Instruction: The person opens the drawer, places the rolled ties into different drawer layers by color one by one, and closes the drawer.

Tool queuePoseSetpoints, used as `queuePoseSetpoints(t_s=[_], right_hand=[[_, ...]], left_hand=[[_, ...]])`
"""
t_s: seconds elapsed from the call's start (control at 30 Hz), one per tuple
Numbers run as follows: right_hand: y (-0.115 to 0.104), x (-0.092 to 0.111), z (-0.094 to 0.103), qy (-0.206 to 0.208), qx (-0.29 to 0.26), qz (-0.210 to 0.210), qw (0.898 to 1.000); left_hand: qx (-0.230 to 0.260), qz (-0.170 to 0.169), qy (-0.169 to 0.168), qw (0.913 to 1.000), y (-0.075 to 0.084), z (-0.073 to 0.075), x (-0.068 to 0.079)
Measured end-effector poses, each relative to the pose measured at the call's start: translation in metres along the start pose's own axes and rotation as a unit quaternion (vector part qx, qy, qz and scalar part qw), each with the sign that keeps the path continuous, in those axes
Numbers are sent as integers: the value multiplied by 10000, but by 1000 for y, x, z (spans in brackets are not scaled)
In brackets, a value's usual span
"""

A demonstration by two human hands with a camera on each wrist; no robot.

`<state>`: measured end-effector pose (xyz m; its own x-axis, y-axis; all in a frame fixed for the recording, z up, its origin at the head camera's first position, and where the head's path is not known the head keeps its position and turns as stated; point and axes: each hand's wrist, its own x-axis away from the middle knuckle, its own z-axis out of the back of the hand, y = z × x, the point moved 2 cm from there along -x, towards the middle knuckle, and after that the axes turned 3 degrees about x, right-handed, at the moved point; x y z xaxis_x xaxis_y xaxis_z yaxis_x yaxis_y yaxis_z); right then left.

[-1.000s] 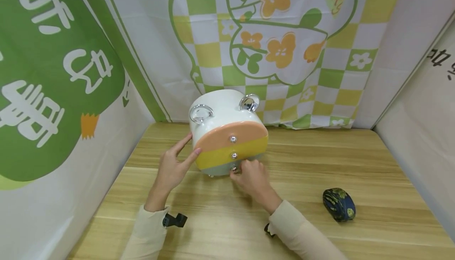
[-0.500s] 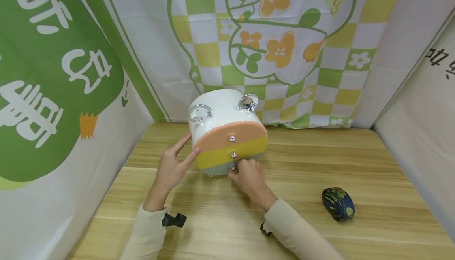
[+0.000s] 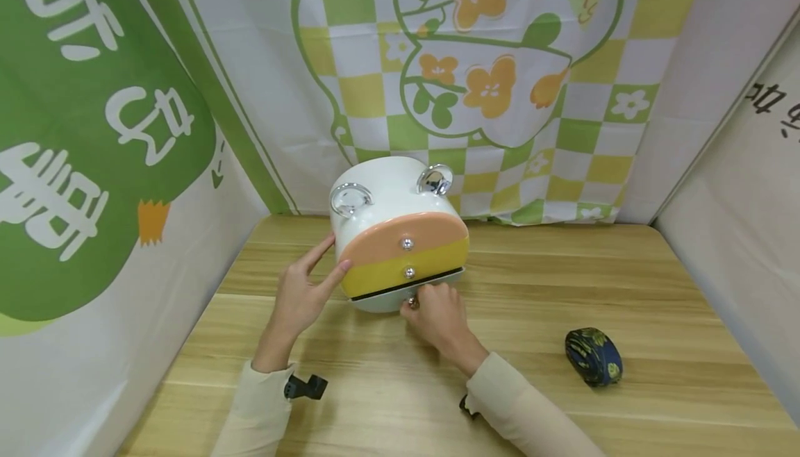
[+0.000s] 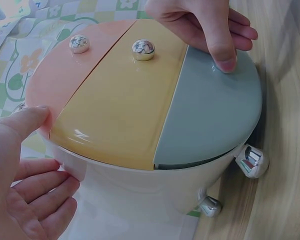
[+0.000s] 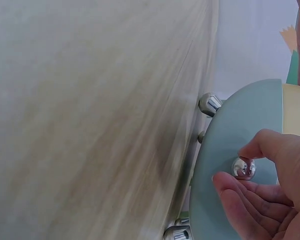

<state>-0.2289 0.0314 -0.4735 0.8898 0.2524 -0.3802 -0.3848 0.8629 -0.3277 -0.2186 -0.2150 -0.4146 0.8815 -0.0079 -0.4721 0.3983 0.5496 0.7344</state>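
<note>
The left hand, fingers loosely spread, touches the drawer unit standing on the surface, presumably to brace it. The right hand pinches the knob of the slightly ajar bottom drawer, apparently as its pulling point.

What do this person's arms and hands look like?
The left sleeve and right sleeve are long and beige. A black, blocky piece juts beside the left one; a smaller dark bit shows beside the right. The left hand and right hand are bare.
</note>
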Motion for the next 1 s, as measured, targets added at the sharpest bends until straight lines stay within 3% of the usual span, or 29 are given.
queuePoseSetpoints(t_s=[1.0], right_hand=[[-6, 42, 22, -189, 312, 112, 9993]], left_hand=[[87, 92, -22, 9999, 1, 0, -1]])
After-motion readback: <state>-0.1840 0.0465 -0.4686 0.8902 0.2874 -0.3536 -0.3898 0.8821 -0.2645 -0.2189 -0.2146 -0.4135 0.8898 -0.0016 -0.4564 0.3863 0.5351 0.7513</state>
